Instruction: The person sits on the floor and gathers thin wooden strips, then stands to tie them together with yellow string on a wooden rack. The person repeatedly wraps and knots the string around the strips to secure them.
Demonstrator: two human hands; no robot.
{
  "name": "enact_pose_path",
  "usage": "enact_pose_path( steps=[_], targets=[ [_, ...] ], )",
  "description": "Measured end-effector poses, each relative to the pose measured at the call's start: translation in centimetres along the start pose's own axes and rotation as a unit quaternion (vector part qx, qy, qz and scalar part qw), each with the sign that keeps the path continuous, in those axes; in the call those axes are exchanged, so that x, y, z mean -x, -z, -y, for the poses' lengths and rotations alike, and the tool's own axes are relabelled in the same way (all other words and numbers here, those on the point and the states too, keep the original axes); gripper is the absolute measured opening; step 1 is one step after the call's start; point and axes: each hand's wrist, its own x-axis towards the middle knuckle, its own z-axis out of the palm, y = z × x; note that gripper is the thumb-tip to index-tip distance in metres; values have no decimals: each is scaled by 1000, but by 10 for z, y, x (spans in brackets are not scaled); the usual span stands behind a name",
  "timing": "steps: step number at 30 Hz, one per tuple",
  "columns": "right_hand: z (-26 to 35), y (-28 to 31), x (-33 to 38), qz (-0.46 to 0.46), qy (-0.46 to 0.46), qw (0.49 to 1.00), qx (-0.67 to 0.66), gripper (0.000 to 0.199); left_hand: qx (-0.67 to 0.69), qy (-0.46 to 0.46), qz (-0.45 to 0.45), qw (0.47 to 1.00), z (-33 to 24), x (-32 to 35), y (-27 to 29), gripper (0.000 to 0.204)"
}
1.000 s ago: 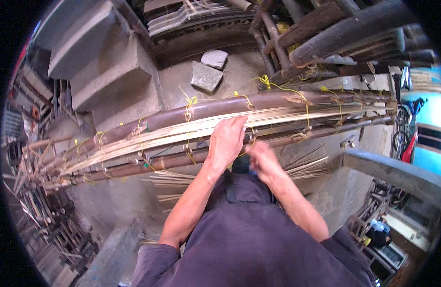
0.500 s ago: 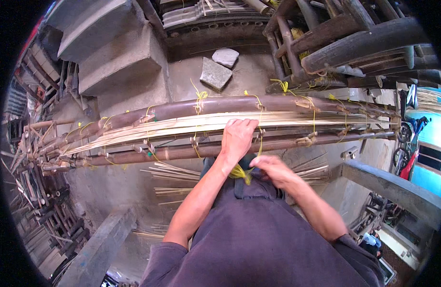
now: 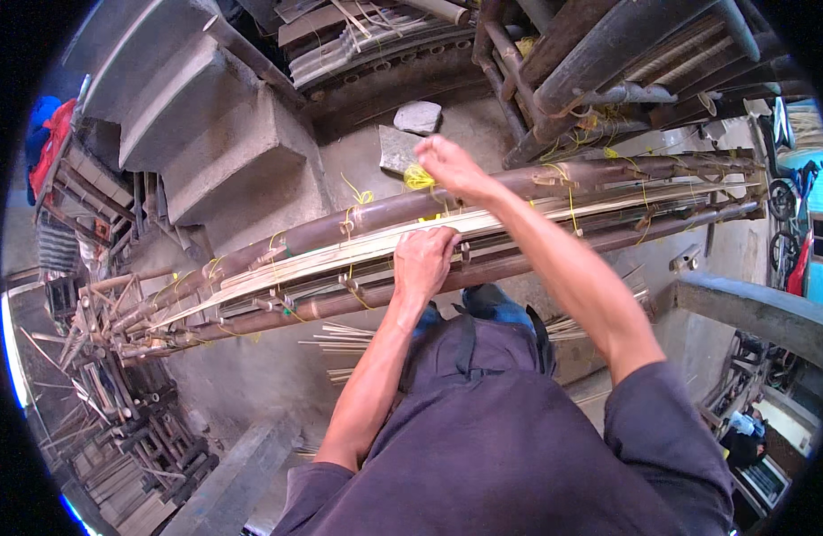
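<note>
My left hand (image 3: 422, 259) is closed over the bundle of pale bamboo strips (image 3: 327, 255), its fingers curled round the far edge. The strips lie lengthwise between two long, dark bamboo poles, the far pole (image 3: 277, 246) and the near pole (image 3: 331, 306). Loops of yellow twine cross between the poles. My right hand (image 3: 452, 167) is reached out beyond the far pole, its fingers closed. A bunched hank of yellow twine (image 3: 419, 178) shows right beside its fingers, apparently held by them; the exact grip is partly hidden.
Two stone slabs (image 3: 418, 117) lie on the floor past the far pole. Concrete steps (image 3: 242, 147) rise at the far left, and a bamboo frame (image 3: 599, 71) stands at the far right. Loose strips (image 3: 340, 339) lie near my feet. A concrete beam (image 3: 755, 313) is at right.
My right hand and the yellow hank have moved from near my waist to beyond the far pole. My left hand stays on the strips. The view has turned a little.
</note>
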Motion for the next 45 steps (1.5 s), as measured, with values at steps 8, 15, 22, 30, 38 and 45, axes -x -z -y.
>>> enact_pose_path(
  steps=[8,15,22,30,38,45],
  targets=[
    [-11,-76,165,95,32,995,-22,16,257,224,143,929,-2,-18,23,31],
    [2,-70,172,181,-3,967,180,13,198,274,229,913,34,-139,-21,44],
    [31,-92,171,12,111,970,214,22,-2,133,262,956,127,-168,24,50],
    [60,-127,51,4,-74,976,203,22,151,69,141,976,181,-92,154,38],
    [105,-153,124,-201,-79,940,265,12,180,-3,133,975,190,-6,190,26],
    [97,-127,78,-128,-41,934,332,14,114,9,278,954,165,0,183,26]
  ],
)
